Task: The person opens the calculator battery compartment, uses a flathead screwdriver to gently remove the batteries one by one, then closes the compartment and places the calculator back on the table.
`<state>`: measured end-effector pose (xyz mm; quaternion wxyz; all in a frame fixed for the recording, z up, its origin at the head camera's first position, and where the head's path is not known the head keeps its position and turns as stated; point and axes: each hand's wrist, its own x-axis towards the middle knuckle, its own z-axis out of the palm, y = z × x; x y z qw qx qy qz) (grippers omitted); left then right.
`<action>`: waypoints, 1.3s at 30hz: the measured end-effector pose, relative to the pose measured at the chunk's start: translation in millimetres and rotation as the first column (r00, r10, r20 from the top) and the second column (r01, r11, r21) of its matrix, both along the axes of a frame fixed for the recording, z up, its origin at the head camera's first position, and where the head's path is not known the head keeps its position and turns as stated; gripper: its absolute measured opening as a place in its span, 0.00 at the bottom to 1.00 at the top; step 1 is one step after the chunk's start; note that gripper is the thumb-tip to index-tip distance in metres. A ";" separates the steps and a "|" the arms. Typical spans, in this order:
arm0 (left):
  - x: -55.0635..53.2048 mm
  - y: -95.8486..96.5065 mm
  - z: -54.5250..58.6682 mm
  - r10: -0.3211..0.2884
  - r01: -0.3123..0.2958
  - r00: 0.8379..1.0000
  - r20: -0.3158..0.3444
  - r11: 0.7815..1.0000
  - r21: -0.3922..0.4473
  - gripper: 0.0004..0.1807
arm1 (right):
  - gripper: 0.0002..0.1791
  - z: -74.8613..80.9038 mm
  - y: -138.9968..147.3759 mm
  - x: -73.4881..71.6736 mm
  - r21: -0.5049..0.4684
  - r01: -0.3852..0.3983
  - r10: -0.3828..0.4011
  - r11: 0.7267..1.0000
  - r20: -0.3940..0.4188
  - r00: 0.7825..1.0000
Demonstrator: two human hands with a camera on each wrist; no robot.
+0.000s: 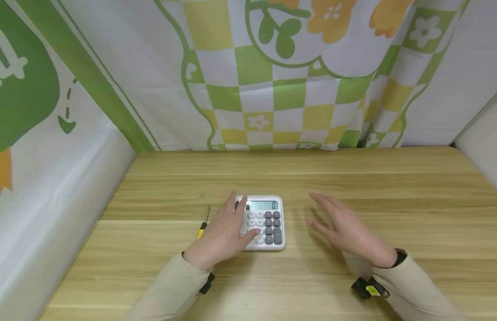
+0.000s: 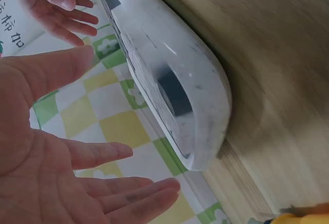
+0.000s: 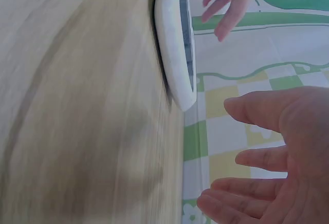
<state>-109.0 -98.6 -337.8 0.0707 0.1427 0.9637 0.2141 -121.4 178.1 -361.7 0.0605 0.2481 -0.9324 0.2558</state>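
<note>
A white calculator (image 1: 277, 234) with white and grey keys lies flat on the wooden table, its display showing a 0. My left hand (image 1: 222, 232) hovers over its left side with fingers spread, and in the left wrist view the palm is bare with a gap to the calculator (image 2: 205, 90). To the right of the calculator my right hand (image 1: 346, 229) is held above the table, fingers extended and holding nothing. Just left of my left hand lies a screwdriver (image 1: 201, 231) with a yellow and black handle, partly hidden by that hand.
The wooden table (image 1: 353, 174) runs back to a hanging cloth (image 1: 288, 96) with green, yellow and white checks. A white and green cloth (image 1: 80, 178) borders the left side. Pale wall (image 1: 487, 138) stands at the right edge.
</note>
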 end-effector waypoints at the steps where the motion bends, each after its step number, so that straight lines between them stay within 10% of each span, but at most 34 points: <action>1: 0.0 -1.5 -0.1 0.005 -0.005 1.000 0.007 1.000 0.003 0.45 | 0.35 -0.1 -1.1 0.0 -0.005 -0.003 0.003 1.000 0.000 1.000; 39: -12.5 -20.2 -10.2 0.066 -0.102 0.982 0.178 0.975 0.199 0.47 | 0.38 -11.0 -52.9 -1.5 -0.230 0.002 0.067 0.973 0.288 0.955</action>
